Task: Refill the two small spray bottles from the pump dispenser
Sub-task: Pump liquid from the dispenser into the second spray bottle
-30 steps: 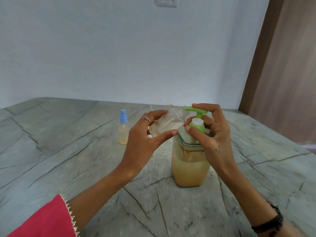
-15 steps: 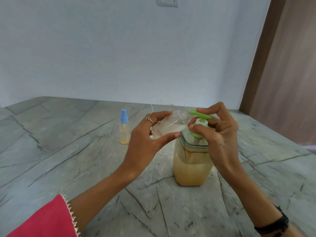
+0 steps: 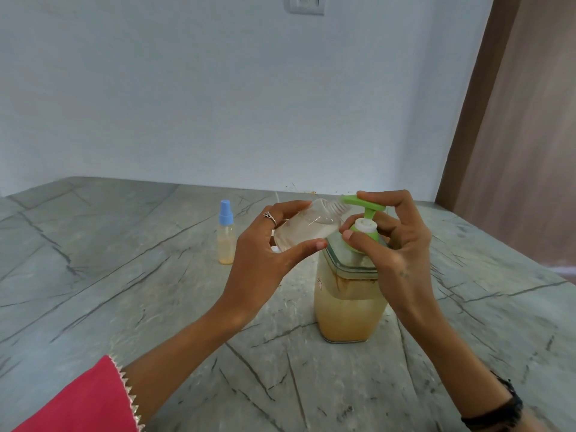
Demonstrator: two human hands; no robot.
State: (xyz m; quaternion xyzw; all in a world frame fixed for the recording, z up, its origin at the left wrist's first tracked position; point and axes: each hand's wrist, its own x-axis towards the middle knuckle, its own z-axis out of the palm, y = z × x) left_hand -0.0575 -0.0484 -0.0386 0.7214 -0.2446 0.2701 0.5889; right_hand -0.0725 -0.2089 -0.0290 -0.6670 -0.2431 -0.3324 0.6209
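Note:
The pump dispenser (image 3: 347,304) is a clear square jar of yellowish liquid with a green pump head (image 3: 363,204), standing at the table's middle. My right hand (image 3: 394,244) curls around the pump, one finger on top of the head and the thumb at the green collar. My left hand (image 3: 265,251) holds an uncapped clear small spray bottle (image 3: 307,230) tilted on its side, its threaded neck right under the pump spout. A second small spray bottle (image 3: 226,236) with a blue cap stands upright to the left, partly filled with yellowish liquid.
A grey veined stone table (image 3: 124,275) runs to a pale wall behind. A brown wooden door (image 3: 523,135) stands at the right. A wall switch (image 3: 307,4) sits at the top.
The pump head went down half a second ago and now stands raised again. My left hand keeps the bottle's neck at the spout throughout.

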